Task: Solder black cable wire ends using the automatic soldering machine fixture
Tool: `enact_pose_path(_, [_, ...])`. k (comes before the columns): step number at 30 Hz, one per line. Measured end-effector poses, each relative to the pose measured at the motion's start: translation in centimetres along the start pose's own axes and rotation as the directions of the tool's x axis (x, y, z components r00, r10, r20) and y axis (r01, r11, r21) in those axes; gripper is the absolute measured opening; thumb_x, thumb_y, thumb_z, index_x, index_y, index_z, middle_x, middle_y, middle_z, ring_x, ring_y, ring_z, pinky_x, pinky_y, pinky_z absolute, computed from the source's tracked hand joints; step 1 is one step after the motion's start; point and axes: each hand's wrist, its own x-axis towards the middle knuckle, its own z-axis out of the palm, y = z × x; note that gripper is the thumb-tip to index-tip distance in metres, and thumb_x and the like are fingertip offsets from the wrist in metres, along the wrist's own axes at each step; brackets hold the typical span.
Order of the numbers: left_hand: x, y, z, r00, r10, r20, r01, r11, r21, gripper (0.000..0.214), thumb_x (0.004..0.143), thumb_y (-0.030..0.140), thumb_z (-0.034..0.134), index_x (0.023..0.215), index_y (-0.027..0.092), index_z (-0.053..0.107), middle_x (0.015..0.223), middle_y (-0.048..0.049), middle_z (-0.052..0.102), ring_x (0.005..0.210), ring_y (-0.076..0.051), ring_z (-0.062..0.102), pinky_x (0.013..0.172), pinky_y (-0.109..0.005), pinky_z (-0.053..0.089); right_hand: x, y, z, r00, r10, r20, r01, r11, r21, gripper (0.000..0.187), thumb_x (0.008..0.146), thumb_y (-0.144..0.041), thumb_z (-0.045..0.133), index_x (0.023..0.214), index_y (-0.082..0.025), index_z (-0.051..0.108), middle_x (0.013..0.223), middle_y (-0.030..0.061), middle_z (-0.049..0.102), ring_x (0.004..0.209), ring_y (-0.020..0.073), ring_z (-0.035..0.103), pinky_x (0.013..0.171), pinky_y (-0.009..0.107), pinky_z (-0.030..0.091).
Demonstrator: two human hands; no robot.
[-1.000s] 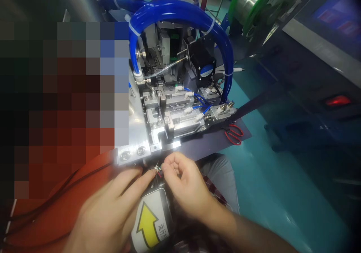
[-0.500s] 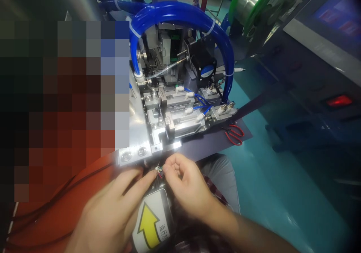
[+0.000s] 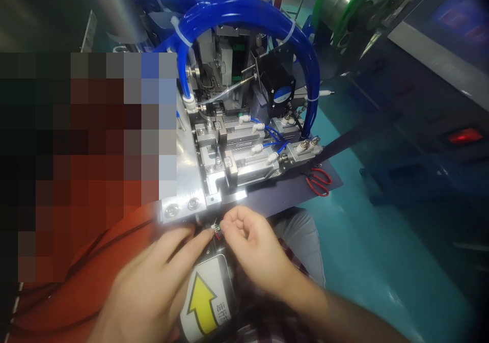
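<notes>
Just in front of the machine's near edge, a small piece with thin white, green and red wires [image 3: 216, 228] sits between my fingertips. Its exact kind is too small to make out. My right hand [image 3: 254, 248] is closed, thumb and forefinger pinching the wire ends from the right. From the left, my left hand [image 3: 153, 276] reaches in with its forefinger tip against the same piece; its thumb is hidden underneath. Below the fingertips lies a white label with a yellow arrow [image 3: 202, 302] on a dark-edged block, partly covered by my left hand.
Ahead stands a machine with metal slides [image 3: 252, 164] and a thick bundle of blue air tubes [image 3: 244, 11]. Red-handled cutters [image 3: 319, 181] lie on the dark plate at its right. An orange-red surface [image 3: 126, 246] with dark cables is at left. A green-rimmed wire spool [image 3: 340, 1] stands behind.
The view has shifted slightly. Both hands keep nearly the same position at the small wired piece, and the red wire between the fingertips sits a little differently.
</notes>
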Motion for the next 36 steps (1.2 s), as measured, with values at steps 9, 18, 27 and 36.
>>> enact_pose_path(9, [0.00, 0.00, -0.11, 1.000, -0.003, -0.010, 0.003, 0.999, -0.035, 0.043, 0.097, 0.020, 0.040, 0.136, 0.035, 0.048, 0.120, -0.0033, 0.059, 0.096, -0.016, 0.066, 0.080, -0.021, 0.051, 0.09, 0.30, -0.15, 0.997, -0.077, 0.007, 0.077, 0.996, -0.049, 0.016, 0.087, -0.028, 0.056, 0.074, -0.021, 0.049, 0.060, -0.0067, 0.044, 0.053, 0.0104, 0.042, 0.051, 0.024, 0.035])
enact_pose_path(18, [-0.14, -0.10, -0.05, 1.000, -0.010, 0.001, 0.010, 1.000, -0.024, 0.043, 0.096, 0.017, 0.041, 0.136, 0.033, 0.048, 0.123, -0.0038, 0.056, 0.101, -0.017, 0.065, 0.082, -0.023, 0.050, 0.13, 0.47, -0.25, 0.990, -0.140, 0.002, 0.138, 0.981, -0.138, 0.014, 0.088, -0.027, 0.054, 0.075, -0.021, 0.050, 0.061, -0.0059, 0.046, 0.055, 0.0116, 0.044, 0.054, 0.026, 0.037])
enact_pose_path(27, [-0.01, -0.05, -0.05, 1.000, -0.015, -0.010, 0.015, 0.998, -0.057, 0.042, 0.095, 0.020, 0.042, 0.134, 0.031, 0.053, 0.121, -0.0050, 0.061, 0.098, -0.018, 0.067, 0.078, -0.022, 0.052, 0.20, 0.18, -0.34, 0.987, -0.159, 0.016, 0.159, 0.972, -0.173, 0.015, 0.088, -0.026, 0.055, 0.075, -0.022, 0.050, 0.062, -0.0054, 0.047, 0.056, 0.0119, 0.045, 0.055, 0.026, 0.039])
enact_pose_path(36, [-0.13, -0.03, -0.10, 1.000, -0.013, 0.011, 0.014, 0.999, -0.034, 0.044, 0.097, 0.017, 0.040, 0.137, 0.034, 0.048, 0.123, -0.0029, 0.057, 0.097, -0.017, 0.064, 0.080, -0.023, 0.048, 0.08, 0.87, -0.45, 0.986, -0.163, 0.021, 0.164, 0.973, -0.160, 0.014, 0.089, -0.026, 0.053, 0.076, -0.022, 0.049, 0.064, -0.0046, 0.047, 0.058, 0.0126, 0.045, 0.057, 0.027, 0.039])
